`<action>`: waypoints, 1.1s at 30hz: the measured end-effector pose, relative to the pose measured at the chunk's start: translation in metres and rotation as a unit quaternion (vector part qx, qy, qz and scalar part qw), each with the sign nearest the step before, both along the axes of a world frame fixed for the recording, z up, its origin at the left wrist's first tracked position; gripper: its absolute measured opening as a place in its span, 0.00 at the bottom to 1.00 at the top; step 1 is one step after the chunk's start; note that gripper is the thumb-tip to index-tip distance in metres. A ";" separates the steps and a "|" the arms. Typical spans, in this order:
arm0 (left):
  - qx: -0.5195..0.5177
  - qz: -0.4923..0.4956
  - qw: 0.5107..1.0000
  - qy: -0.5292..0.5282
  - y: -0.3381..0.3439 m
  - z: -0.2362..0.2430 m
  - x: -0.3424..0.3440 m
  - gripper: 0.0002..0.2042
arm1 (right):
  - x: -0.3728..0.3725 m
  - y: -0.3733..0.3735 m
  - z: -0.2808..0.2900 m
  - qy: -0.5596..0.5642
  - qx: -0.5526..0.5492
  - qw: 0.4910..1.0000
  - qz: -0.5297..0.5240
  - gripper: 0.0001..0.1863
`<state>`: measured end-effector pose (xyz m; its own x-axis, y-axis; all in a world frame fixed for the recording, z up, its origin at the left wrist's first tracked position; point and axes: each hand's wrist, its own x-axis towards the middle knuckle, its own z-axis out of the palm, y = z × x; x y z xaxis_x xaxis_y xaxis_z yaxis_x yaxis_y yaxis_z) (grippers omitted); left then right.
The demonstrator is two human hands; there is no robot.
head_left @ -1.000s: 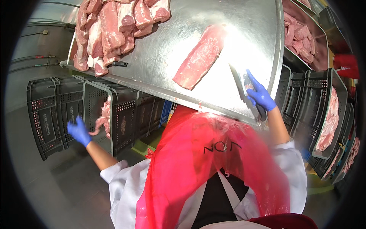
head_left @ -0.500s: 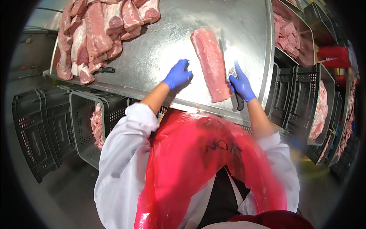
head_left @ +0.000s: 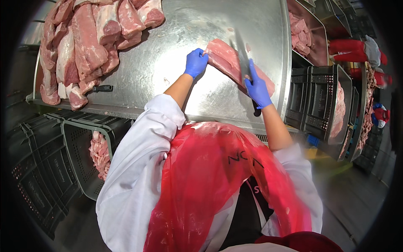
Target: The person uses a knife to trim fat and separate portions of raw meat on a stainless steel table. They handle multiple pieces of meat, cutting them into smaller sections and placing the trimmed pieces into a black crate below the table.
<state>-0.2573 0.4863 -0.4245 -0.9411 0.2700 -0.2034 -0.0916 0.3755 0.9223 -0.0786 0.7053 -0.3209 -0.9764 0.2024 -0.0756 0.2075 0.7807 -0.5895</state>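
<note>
A long pink loin piece [head_left: 222, 56] lies diagonally on the steel table [head_left: 176, 25]. My left hand [head_left: 195, 63], in a blue glove, has its fingers closed on the loin's upper-left end. My right hand [head_left: 257, 88], also gloved, holds a black-handled knife [head_left: 241, 50], its blade pointing up and away from me over the loin's right part. At the table's left a heap of raw meat pieces [head_left: 86, 38] is piled, with the black handle [head_left: 103, 88] of another tool beside it.
A dark crate [head_left: 71, 151] with meat trimmings stands below left of the table. To the right are a steel bin [head_left: 317, 42] of cut meat and several crates [head_left: 315, 103] with meat. People in red [head_left: 348, 48] appear at the far right.
My left hand came from beside the left crate onto the table and took the loin's end. The loin turned to a new diagonal. My right hand raised the knife over it.
</note>
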 end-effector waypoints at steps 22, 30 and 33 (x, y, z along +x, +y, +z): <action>0.033 -0.023 0.989 0.142 -0.010 0.041 0.019 0.09 | -0.119 -0.041 0.023 -0.256 -0.036 0.941 0.220 0.37; 0.062 -0.021 0.979 0.191 -0.015 0.070 0.045 0.06 | -0.057 0.004 0.007 -0.196 -0.128 0.936 0.262 0.41; 0.086 -0.012 0.982 0.167 -0.027 0.083 0.053 0.07 | -0.078 -0.047 0.027 -0.257 -0.207 0.920 0.209 0.40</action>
